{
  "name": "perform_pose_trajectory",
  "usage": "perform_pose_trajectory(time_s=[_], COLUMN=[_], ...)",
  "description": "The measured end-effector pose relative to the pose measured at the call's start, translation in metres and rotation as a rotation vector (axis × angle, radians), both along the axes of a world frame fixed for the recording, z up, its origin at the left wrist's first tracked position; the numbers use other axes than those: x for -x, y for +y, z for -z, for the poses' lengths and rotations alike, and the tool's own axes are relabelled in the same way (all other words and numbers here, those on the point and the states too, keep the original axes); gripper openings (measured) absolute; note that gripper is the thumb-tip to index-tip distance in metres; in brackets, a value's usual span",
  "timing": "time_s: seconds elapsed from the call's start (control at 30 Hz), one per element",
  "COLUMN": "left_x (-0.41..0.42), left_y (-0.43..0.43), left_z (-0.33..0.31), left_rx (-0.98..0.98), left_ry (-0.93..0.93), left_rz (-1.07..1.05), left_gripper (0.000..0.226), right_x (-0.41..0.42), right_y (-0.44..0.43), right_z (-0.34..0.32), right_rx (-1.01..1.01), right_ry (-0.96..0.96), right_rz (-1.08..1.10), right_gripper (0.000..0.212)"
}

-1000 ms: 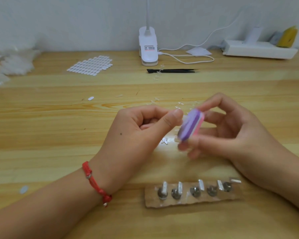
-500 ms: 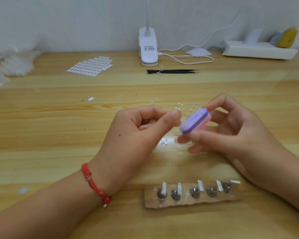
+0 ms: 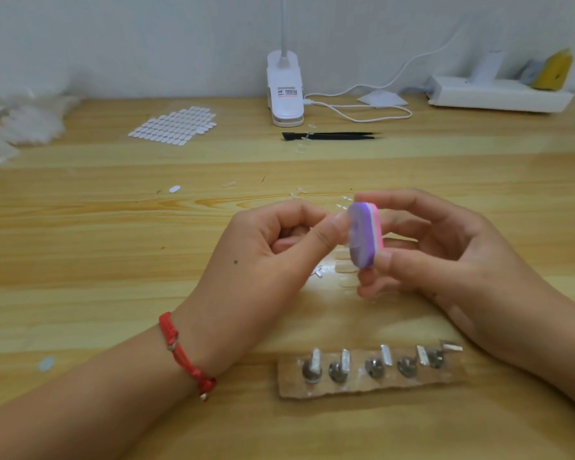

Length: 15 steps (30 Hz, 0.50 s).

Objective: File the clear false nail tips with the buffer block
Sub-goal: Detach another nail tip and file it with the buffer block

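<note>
— Upright now, tilted half a second ago: the buffer block (image 3: pixel 364 239), a rounded oblong with a purple face and pink foam back.
— Held how?
— The right hand (image 3: pixel 445 257) grips it, forefinger on top, thumb beneath. The left hand (image 3: pixel 279 247) pinches thumb to forefinger against the purple face; what it pinches cannot be told. Below lie clear nail tips (image 3: pixel 344 267) on the wooden table (image 3: pixel 113 260).

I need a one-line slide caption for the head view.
Right hand holds the purple-pink buffer block at the thumb of the left hand over a wooden table.
</note>
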State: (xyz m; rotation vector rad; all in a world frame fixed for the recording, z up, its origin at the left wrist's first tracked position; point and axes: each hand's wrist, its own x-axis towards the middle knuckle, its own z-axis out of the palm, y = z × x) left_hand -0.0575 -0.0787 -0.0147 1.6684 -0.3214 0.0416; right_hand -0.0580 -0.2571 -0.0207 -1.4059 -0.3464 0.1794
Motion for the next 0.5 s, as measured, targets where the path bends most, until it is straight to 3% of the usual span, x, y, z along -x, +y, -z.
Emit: perform_pose_trajectory(time_s=[0.3,0.5], left_x=[-0.0024,-0.0010], left_y=[0.0031,0.0018], left_z=[-0.0011,-0.0037], left_rx=[0.063,0.088], left_ry=[0.014,-0.014], left_rz=[-0.096,-0.068], left_gripper=[0.023,0.025], right_x=[0.0024,-0.0008], right_y=[-0.0009,-0.0035], right_z=[-0.0010,0.0001], right_rx=[0.099,-0.146], right_ry=[-0.055,0.143], right_rz=[-0.104,-0.001], right_gripper=[0.042,0.031])
